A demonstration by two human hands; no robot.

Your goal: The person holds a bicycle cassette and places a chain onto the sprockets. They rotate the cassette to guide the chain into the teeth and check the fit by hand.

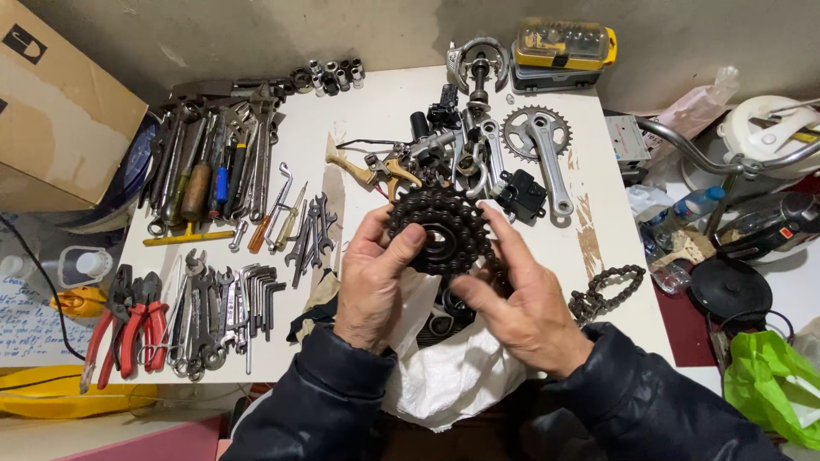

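I've got the black sprocket cluster [444, 230] up over the white table [384, 128], just in front of the pile of bike parts [461, 149]. Left hand [371, 286] pinches its left edge w/ thumb on the face & fingers curled behind; right hand [525, 303] grips the right edge, fingers pressed together along the teeth. White bag [444, 376] lies under both wrists, loose chain [606, 290] on the table to the right, pliers & wrenches [205, 307] laid out at left.

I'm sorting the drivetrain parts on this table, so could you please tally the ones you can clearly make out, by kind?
Stacked sprocket cluster, held by left hand and right hand: 1
Crank arm with chainring: 1
Loose chain piece: 1
Total: 3
The heap of smaller parts behind the hands is too tangled to count.
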